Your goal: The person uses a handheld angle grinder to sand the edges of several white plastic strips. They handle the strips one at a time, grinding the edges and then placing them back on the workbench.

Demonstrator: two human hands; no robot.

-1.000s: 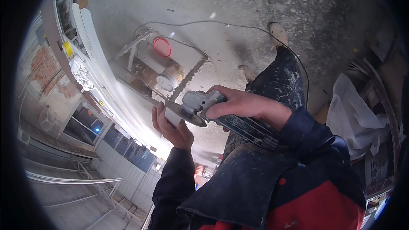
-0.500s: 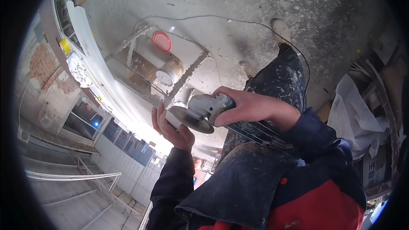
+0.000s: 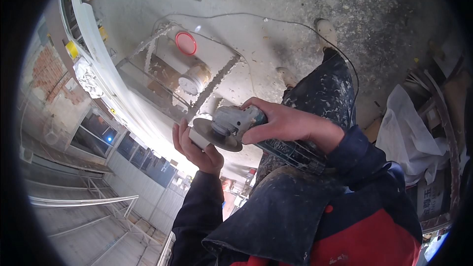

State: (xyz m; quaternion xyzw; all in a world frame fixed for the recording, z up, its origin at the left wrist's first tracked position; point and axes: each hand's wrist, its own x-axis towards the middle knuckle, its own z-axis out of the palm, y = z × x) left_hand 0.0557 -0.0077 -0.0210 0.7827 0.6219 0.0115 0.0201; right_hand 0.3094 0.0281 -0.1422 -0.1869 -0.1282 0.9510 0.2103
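My right hand is wrapped round the head of a dark green and grey angle grinder, whose body points back toward my lap. The grinder's round, flat disc faces my left hand. Between the fingers and thumb of that hand is a small, flat white piece. Its edge lies right beside the disc; whether the two touch, I cannot tell. Part of the piece is hidden behind the disc.
A black cord loops over the floor past my shoe. Beyond my hands stand a whitish bucket and a red round lid. Long white panels run along the left. White plastic sheeting hangs at the right.
The grinder and both hands have shifted slightly to the left and up in the picture. Each hand keeps its hold, and the disc stays beside the white piece.
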